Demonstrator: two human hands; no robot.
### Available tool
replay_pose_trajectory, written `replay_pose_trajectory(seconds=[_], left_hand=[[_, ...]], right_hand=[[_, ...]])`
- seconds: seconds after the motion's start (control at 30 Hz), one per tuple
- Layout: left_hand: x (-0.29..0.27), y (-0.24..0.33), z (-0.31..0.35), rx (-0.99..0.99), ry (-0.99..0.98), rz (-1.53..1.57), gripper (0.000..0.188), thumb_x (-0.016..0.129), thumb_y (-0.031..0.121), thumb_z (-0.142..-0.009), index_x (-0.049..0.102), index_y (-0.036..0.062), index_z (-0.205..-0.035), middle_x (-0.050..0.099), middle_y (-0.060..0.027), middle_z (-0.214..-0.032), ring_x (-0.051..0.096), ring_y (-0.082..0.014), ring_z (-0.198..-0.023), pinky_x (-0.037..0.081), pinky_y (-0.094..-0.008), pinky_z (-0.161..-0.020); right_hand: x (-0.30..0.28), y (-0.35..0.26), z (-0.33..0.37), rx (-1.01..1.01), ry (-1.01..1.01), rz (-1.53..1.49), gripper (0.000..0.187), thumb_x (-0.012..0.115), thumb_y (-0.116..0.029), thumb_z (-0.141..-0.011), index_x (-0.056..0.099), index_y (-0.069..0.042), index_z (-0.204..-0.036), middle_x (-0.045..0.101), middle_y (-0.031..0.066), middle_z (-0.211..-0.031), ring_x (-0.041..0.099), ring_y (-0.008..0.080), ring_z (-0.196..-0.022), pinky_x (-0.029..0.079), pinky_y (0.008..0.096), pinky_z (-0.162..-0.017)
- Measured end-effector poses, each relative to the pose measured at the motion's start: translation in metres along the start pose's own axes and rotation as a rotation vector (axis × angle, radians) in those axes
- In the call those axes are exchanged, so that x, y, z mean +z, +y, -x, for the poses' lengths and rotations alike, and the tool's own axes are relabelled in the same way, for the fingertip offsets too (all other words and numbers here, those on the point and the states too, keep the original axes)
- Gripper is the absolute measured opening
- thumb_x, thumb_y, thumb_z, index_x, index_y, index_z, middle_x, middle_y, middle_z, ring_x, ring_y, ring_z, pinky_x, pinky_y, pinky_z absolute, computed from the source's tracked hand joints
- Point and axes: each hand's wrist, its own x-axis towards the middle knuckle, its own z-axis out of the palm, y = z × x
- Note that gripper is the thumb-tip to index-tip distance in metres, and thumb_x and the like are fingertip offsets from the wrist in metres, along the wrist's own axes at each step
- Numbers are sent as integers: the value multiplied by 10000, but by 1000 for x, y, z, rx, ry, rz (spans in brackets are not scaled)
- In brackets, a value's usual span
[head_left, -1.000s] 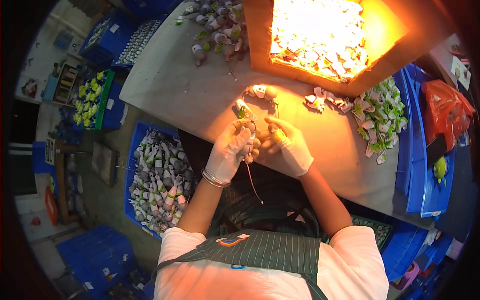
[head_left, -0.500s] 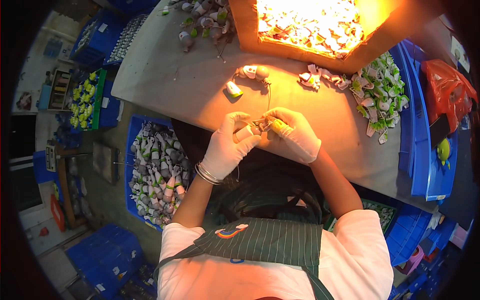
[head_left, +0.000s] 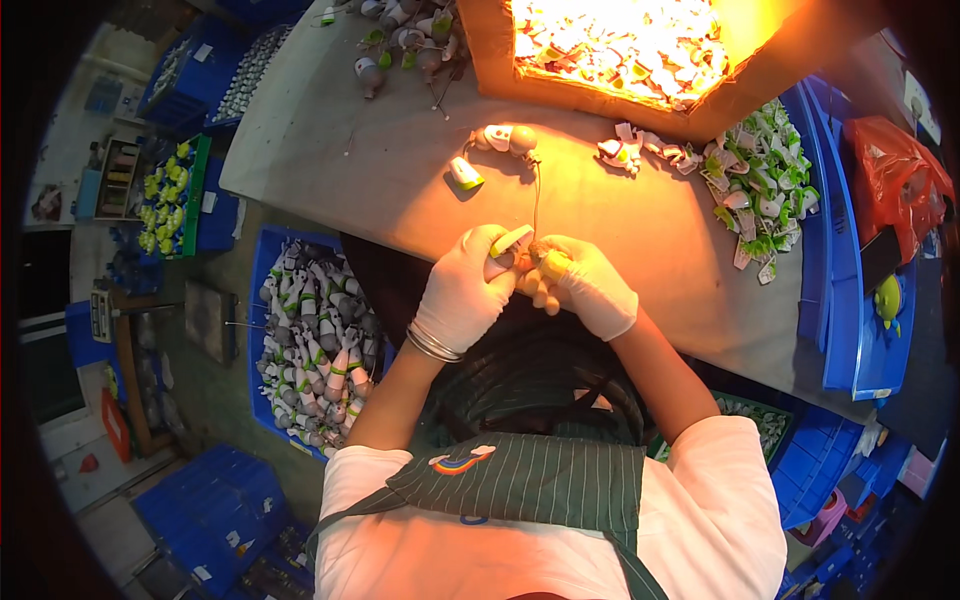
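Both my hands wear white gloves and meet at the table's near edge. My left hand (head_left: 465, 290) is closed round a small white, green and grey plastic toy part (head_left: 511, 240). My right hand (head_left: 592, 288), with yellow covering on a finger, pinches close against it; what its fingertips hold is hidden. A thin dark cord (head_left: 537, 200) runs up from between the hands to a white and grey toy body (head_left: 505, 139). Just left of that body lies a white piece with a green rim (head_left: 466, 173).
A brightly lit cardboard box (head_left: 590, 100) of small parts stands at the back. Green and white parts (head_left: 765, 185) pile up at the right beside blue bins (head_left: 832, 250). Grey toy bodies (head_left: 415, 40) lie far left; a blue crate (head_left: 265, 370) of figures stands below left.
My left hand has shifted slightly right and turned the toy part, so its green-edged side now shows. My right hand has moved a little down and left, fingers curled differently.
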Motion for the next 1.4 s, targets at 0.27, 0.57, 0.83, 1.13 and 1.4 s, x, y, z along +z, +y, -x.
replay_pose_trajectory(seconds=[0.27,0.57,0.83,1.13,1.4], left_hand=[[2,2,0,97,37,-151,366,705,16,-791,604,61,-1141,605,-131,-961,643,-275,-848,522,-345,-748],[2,-2,0,105,31,-207,375,707,21,-793,617,83,-1152,598,-116,-937,632,-260,-816,519,-344,-736],[6,0,5,52,39,-142,332,700,30,-793,588,41,-1106,620,-118,-914,646,-230,-784,522,-333,-705],[4,6,1,-537,-235,629,320,701,114,-845,549,6,-1106,620,-59,-850,633,-110,-694,521,-276,-637],[14,4,1,0,-76,50,397,690,106,-847,549,23,-1209,655,-167,-1000,668,-263,-883,530,-341,-793]], right_hand=[[-2,-6,-2,100,-72,-133,172,528,-159,-954,556,-21,-1054,573,37,-849,519,52,-664,435,178,-541],[-2,-3,-1,56,-82,-76,268,581,-255,-962,563,-14,-1077,602,59,-880,537,66,-654,427,164,-517],[10,8,-5,-266,216,124,163,678,-71,-877,610,-17,-1016,632,58,-893,624,136,-793,523,246,-702],[6,2,-17,-933,346,976,244,777,-9,-716,638,-50,-912,639,66,-883,630,191,-751,509,287,-671],[-11,-9,-13,-602,172,722,201,704,22,-786,620,-18,-964,642,58,-890,615,108,-783,507,270,-681]])
